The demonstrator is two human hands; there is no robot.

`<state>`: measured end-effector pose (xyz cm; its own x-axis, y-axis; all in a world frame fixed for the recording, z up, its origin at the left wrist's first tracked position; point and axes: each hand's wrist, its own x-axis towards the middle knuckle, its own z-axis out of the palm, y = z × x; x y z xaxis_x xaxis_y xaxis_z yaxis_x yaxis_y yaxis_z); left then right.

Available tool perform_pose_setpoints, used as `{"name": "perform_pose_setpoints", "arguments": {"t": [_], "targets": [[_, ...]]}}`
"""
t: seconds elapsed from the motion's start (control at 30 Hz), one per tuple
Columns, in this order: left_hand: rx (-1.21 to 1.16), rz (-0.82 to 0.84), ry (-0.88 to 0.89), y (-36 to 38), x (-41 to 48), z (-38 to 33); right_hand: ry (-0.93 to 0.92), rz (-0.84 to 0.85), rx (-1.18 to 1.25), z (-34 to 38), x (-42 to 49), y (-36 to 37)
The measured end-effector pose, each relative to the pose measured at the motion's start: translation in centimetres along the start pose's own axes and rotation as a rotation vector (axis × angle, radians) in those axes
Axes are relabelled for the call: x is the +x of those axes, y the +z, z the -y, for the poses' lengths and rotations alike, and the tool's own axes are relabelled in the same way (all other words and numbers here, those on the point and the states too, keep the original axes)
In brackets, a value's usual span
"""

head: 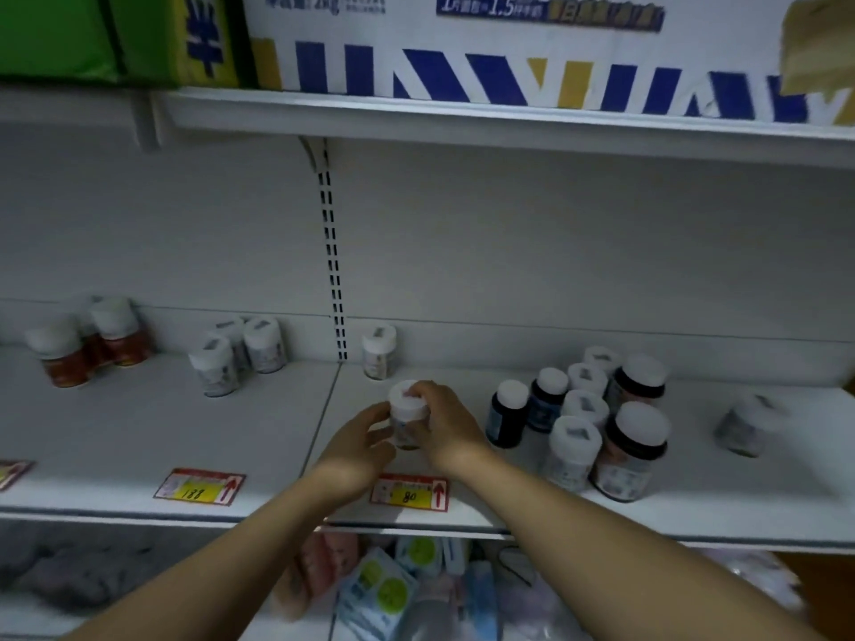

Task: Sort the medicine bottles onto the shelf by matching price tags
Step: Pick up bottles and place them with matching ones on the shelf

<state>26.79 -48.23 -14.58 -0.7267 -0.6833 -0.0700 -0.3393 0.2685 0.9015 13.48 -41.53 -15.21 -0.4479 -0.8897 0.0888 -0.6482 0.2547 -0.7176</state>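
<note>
Head view of a shop shelf [185, 432] during sorting.

Centre: white-capped bottle [407, 411], upright, gripped by both hands directly behind the price tag [409, 492] marked "80". Fingers of the left hand [365, 437] curled round the bottle's left side. Fingers of the right hand [444, 423] wrapped over the cap edge and right side, narrow and closed on the bottle. Cannot tell whether resting on the shelf board or held just above it. Two-handed hold probably for steadying the bottle and squaring it in line with its tag.

Further back in the same lane, against the rear wall: one similar white bottle [378, 351], suggesting a row for this price.

Left bay: second price tag [199, 488] reading "188", with three white bottles [236, 353] behind it. Farther left, red-labelled bottles [92, 340] behind a cropped tag [14, 474], unreadable.

Right of the hands: mixed cluster [578, 409] of dark and white bottles, close-packed, apparently awaiting sorting. Well apart at far right, one blurred bottle [745, 423], seemingly tilted. Bottle labels too blurred to read.

Upper shelf: white carton [509, 53] with blue and yellow stripes, legible only "2kg" and "1.5"; beside it a green bag [60, 34].
</note>
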Motion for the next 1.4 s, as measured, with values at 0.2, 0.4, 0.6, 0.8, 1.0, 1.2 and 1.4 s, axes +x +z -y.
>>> {"name": "perform_pose_setpoints", "arguments": {"t": [0.2, 0.4, 0.6, 0.8, 1.0, 1.2, 1.4], "targets": [[0.301, -0.152, 0.047, -2.3, 6.1, -0.4, -0.055, -0.005, -0.059, -1.5, 5.3, -0.8], [0.727, 0.007, 0.062, -4.3, 10.8, 0.6, -0.016, -0.06, -0.122, -2.5, 10.0, -1.3], [0.758, 0.047, 0.066, -4.8, 11.4, 0.9, -0.009, -0.102, -0.158, -2.5, 12.2, -1.0], [0.698, 0.024, 0.169, -5.9, 10.7, -1.4, -0.016, -0.085, -0.164, -0.3, 10.9, -2.8], [0.581, 0.176, 0.352, -4.0, 9.1, -5.4, -0.036, -0.199, -0.244, 0.5, 4.9, -7.2], [0.512, 0.362, 0.439, 2.6, 7.2, -10.1, 0.146, -0.362, -0.306, -2.1, -2.6, -13.6], [0.461, 0.49, 0.508, 10.7, 6.1, -15.3, 0.266, -0.556, -0.352, -8.3, -9.4, -20.5]]}}
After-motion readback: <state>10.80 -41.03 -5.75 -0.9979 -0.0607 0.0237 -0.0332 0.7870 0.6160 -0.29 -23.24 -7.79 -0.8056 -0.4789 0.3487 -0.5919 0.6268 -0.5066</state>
